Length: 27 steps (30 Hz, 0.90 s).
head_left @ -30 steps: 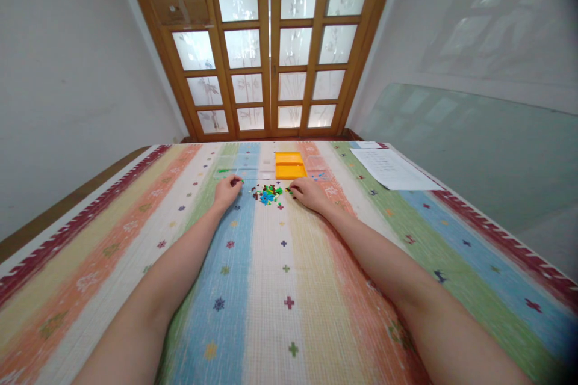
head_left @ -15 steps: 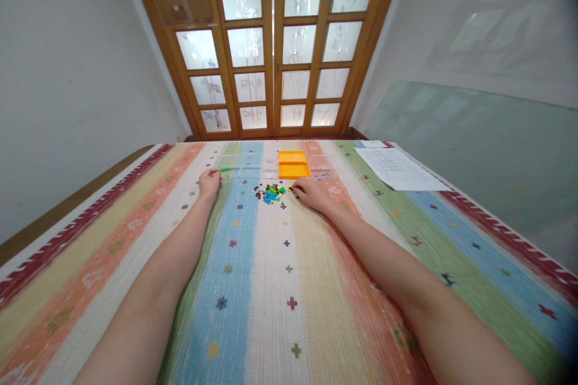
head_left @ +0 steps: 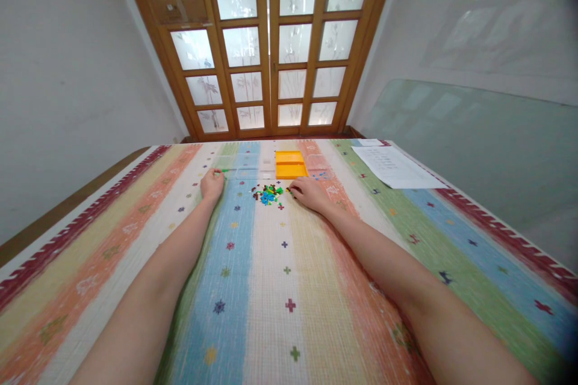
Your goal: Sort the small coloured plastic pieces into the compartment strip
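Observation:
Far out on the striped cloth lies a small pile of tiny coloured pieces (head_left: 268,194). My right hand (head_left: 308,194) rests just right of the pile, fingers curled, its fingertips pinched at a small dark piece on the pile's edge. My left hand (head_left: 212,183) lies further left, fingers curled, its fingertips at a small green piece (head_left: 224,170) on a clear tray. Behind the pile sits an orange tray (head_left: 289,165), flanked by clear trays that are hard to make out.
A striped, patterned cloth (head_left: 271,289) covers the whole table. A printed white sheet (head_left: 392,166) lies at the far right. Beyond the table stand wooden doors with frosted panes (head_left: 266,42). A glass pane (head_left: 474,144) leans on the right wall.
My left hand has moved from just beside the pile out to the left and further away, to the green piece. My right hand has stayed at the pile's right edge.

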{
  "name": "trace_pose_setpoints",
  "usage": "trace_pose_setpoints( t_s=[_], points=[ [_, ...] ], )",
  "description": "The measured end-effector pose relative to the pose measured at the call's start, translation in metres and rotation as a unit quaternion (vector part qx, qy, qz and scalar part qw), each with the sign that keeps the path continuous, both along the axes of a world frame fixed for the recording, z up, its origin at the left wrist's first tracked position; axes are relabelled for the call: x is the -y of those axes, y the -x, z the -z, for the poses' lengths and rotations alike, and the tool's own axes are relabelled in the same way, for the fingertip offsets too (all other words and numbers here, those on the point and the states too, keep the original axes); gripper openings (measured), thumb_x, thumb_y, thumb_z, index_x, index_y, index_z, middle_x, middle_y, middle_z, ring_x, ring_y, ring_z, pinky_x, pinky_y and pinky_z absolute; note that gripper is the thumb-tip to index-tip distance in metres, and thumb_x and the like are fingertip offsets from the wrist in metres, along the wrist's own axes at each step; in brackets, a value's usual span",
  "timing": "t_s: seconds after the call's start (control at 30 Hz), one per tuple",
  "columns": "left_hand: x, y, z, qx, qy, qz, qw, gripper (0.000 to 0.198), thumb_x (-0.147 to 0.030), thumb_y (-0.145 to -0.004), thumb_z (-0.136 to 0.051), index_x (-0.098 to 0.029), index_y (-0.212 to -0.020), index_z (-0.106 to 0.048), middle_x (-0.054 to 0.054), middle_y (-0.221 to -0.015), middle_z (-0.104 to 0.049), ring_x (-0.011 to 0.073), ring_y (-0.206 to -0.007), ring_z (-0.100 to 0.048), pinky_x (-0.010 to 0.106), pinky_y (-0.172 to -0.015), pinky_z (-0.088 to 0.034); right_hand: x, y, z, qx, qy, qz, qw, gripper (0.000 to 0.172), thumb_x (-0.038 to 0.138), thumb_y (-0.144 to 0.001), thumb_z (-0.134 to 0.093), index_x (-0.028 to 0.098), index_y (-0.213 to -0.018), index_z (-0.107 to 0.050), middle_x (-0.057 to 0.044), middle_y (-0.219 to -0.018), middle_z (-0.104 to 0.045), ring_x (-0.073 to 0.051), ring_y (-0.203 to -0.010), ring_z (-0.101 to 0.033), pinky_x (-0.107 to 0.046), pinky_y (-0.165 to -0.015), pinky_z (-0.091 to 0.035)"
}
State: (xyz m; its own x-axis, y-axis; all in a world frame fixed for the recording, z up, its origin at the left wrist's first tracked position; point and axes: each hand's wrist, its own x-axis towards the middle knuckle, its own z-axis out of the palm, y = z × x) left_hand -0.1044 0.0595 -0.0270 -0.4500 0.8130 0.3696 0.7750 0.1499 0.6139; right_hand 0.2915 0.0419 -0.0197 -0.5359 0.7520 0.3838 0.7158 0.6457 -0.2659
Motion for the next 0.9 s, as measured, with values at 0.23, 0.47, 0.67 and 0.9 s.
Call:
trace_pose_setpoints(
  t_s=[0.23, 0.47, 0.67, 0.9],
  points=[
    [0.023, -0.033, -0.007, -0.086, 0.013, 0.251, 0.964, 0.028, -0.034, -0.094, -0.056, -0.020, -0.107, -0.076, 0.003, -0.075, -0.066, 0.0205, -0.072, -0.060, 0.030, -0.072, -0.043, 0.006, 0.000, -0.006, 0.004, -0.001, 0.002, 1.000, 0.019, 0.025, -0.103, -0.058, 0.019, -0.103, -0.076, -0.009, -0.103, -0.074, -0.022, -0.099, -0.063, -0.030, -0.087, -0.042],
    [0.034, -0.063, -0.012, -0.188, 0.001, 0.378, 0.906, 0.029, -0.027, -0.096, -0.056, -0.023, -0.115, -0.077, 0.010, -0.107, -0.069, 0.0258, -0.102, -0.062, 0.037, -0.095, -0.047, 0.005, 0.000, -0.005, 0.011, 0.003, 0.000, 1.000, 0.019, 0.024, -0.103, -0.058, 0.019, -0.103, -0.076, -0.009, -0.105, -0.074, -0.022, -0.100, -0.063, -0.030, -0.088, -0.043],
    [0.033, -0.063, -0.008, -0.225, 0.020, 0.387, 0.894, 0.033, -0.022, -0.097, -0.053, -0.025, -0.120, -0.077, 0.010, -0.114, -0.070, 0.0270, -0.110, -0.061, 0.040, -0.103, -0.046, 0.005, 0.000, -0.004, 0.002, -0.004, -0.003, 1.000, 0.021, 0.026, -0.104, -0.056, 0.019, -0.102, -0.076, -0.009, -0.105, -0.075, -0.022, -0.101, -0.063, -0.030, -0.089, -0.042],
    [0.034, -0.068, -0.006, -0.247, 0.012, 0.387, 0.888, 0.035, -0.023, -0.100, -0.050, -0.024, -0.123, -0.076, 0.011, -0.119, -0.071, 0.0271, -0.113, -0.061, 0.041, -0.103, -0.046, 0.002, 0.000, -0.002, 0.002, 0.006, -0.007, 1.000, 0.019, 0.023, -0.102, -0.058, 0.019, -0.103, -0.076, -0.009, -0.107, -0.074, -0.022, -0.102, -0.063, -0.030, -0.090, -0.043]
  ],
)
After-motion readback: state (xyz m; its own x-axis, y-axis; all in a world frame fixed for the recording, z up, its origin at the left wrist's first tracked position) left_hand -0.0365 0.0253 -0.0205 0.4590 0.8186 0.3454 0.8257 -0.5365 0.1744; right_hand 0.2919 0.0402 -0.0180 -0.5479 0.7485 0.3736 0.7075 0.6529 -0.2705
